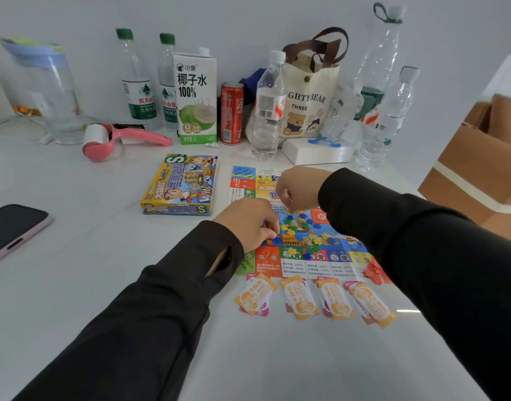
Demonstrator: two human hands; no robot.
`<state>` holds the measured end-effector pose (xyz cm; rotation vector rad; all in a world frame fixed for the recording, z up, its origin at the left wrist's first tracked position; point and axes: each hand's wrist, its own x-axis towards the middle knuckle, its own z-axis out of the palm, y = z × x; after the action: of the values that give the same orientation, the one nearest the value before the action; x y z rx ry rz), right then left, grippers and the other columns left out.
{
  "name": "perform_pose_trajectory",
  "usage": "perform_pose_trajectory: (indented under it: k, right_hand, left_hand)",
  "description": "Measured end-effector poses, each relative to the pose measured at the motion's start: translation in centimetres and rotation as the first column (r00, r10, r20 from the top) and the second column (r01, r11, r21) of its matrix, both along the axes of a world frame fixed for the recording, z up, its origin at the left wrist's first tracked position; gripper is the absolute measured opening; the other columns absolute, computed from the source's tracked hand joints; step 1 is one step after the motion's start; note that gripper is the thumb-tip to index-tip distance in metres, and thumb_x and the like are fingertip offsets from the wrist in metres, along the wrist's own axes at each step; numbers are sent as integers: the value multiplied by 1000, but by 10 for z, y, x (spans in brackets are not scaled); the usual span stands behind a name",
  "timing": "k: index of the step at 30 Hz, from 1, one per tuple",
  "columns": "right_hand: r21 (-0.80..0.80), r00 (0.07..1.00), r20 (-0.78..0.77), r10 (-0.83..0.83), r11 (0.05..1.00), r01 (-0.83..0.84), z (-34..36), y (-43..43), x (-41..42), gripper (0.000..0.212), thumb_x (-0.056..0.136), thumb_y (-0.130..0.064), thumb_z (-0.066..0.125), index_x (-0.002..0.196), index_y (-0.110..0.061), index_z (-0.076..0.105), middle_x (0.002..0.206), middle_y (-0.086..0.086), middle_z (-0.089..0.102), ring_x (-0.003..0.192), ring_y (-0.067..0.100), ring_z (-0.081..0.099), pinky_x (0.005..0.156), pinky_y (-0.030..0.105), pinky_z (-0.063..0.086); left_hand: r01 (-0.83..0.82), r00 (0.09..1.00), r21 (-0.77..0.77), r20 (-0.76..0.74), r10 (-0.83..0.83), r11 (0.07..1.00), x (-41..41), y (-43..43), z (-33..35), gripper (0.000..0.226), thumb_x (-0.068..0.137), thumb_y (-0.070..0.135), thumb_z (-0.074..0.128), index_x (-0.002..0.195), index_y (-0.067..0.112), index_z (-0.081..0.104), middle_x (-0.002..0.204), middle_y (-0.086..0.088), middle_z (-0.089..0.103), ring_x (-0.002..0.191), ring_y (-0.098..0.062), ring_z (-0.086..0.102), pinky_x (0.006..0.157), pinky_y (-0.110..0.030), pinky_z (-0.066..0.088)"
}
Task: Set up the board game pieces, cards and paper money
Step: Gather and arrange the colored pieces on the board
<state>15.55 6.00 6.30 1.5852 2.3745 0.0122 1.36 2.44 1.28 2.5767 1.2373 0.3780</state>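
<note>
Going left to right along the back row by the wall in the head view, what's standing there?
Clear jug → first green-capped bottle → second green-capped bottle → coconut water carton → red can → white-capped bottle → bear tote bag.

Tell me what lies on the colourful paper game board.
Small blue, yellow and green plastic pieces across the board, a red heap at its right corner. The left hand and right hand hide other parts.
</note>
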Motion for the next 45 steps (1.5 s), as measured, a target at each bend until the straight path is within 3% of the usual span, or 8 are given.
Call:
perform_pose_trajectory:
  k: [4, 9, 13, 18, 25, 30, 37, 45]
  right_hand:
    - [60, 994, -103, -42, 997, 48, 10, -25, 10, 2, 85, -14, 63, 84, -13, 61, 88, 1, 54, 84, 16, 49, 74, 25, 38]
    - [112, 962, -261, -82, 987, 114, 13, -42, 10, 12, 83, -7, 57, 73, -14, 56, 81, 3, 57, 76, 17, 50, 57, 19, 37]
    - [155, 890, -440, -121, 966, 207, 16, -64, 17, 21, 80, -9, 61, 63, -19, 54, 71, -3, 54, 70, 14, 50, 53, 17, 35]
    - [254, 858, -497, -133, 923, 290, -6, -81, 19, 17, 80, -7, 59, 67, -17, 53, 68, -6, 53, 67, 12, 49, 51, 17, 33]
    - [257, 806, -560, -193, 884, 390, -13, -81, 26, 27, 81, -7, 59, 62, -21, 45, 65, -6, 48, 63, 11, 44, 51, 19, 32]
    - [234, 762, -613, -210, 873, 428, -23, -85, 32, 17, 81, -5, 58, 68, -15, 54, 66, -5, 51, 69, 16, 50, 52, 18, 33]
    - [199, 716, -662, -220, 870, 451, -31, -82, 34, 19, 80, -4, 59, 66, -16, 54, 64, -9, 49, 63, 8, 45, 51, 16, 31]
    - [178, 704, -670, -236, 870, 460, -35, -84, 36, 24, 81, -5, 59, 63, -18, 51, 64, -7, 49, 63, 9, 45, 51, 16, 30]
  left_hand:
    - [-36, 995, -74, 95, 43, 997, 2, -7, 6, 19, 86, 5, 59, 95, 16, 71, 101, 4, 65, 84, -7, 53, 83, -20, 45]
    - [1, 985, -253, 168, 43, 967, -13, -4, 18, 32, 80, -13, 52, 102, 3, 68, 91, -6, 66, 60, 7, 56, 55, -1, 41]
    - [-17, 997, -248, 71, 35, 969, -13, -5, 23, 28, 82, -4, 61, 106, 8, 68, 97, -3, 68, 80, -6, 57, 64, -4, 42]
    - [-135, 989, -115, -68, 128, 984, 8, -6, 21, 15, 83, 23, 67, 93, 12, 72, 97, 0, 69, 85, -11, 58, 76, -21, 43]
    - [-191, 959, -130, -235, 157, 973, 24, 5, 28, 17, 82, 22, 70, 93, 10, 73, 99, -4, 70, 90, -17, 63, 76, -23, 46]
    - [-204, 948, -164, -278, 153, 965, 27, 11, 28, 20, 81, 22, 71, 94, 7, 73, 100, -5, 70, 91, -19, 64, 75, -25, 47]
    - [-244, 924, -166, -340, 176, 956, 32, 13, 26, 27, 84, 22, 68, 103, 3, 69, 109, -9, 68, 102, -23, 62, 90, -34, 49]
    - [-125, 948, -64, -303, 100, 990, 27, 7, 33, 15, 82, 15, 69, 94, 7, 72, 102, -4, 68, 92, -19, 62, 71, -23, 41]
